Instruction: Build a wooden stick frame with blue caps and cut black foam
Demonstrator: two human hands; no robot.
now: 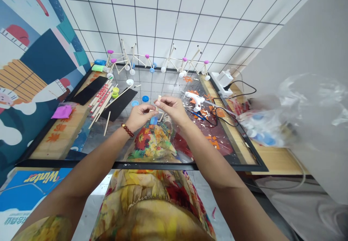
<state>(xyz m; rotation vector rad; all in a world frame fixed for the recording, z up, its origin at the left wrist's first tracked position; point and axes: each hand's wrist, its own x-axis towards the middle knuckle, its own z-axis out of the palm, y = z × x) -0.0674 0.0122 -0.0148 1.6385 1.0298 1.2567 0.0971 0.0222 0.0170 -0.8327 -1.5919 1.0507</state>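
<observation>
My right hand [174, 109] pinches short pale wooden sticks [159, 99], which stand roughly upright between thumb and fingers. My left hand [141, 117], with a bead bracelet on the wrist, meets it from the left, its thumb and forefinger closed at the lower part of the same sticks. How many pieces are held is partly hidden by the fingers. Just beyond the hands lie a dark blue bottle cap [145, 98] and a light blue cap [135, 103]. A white glue gun [194, 101] rests to the right of my right hand, nozzle pointing left.
Several stick-and-cap models [168, 61] line the tiled wall. Wooden sticks [102, 98], black sheets [119, 105] and a yellow-green container [115, 91] lie left. Scraps cover the right side, near black cables [217, 114], a power strip [221, 81] and a plastic bag of caps [261, 127].
</observation>
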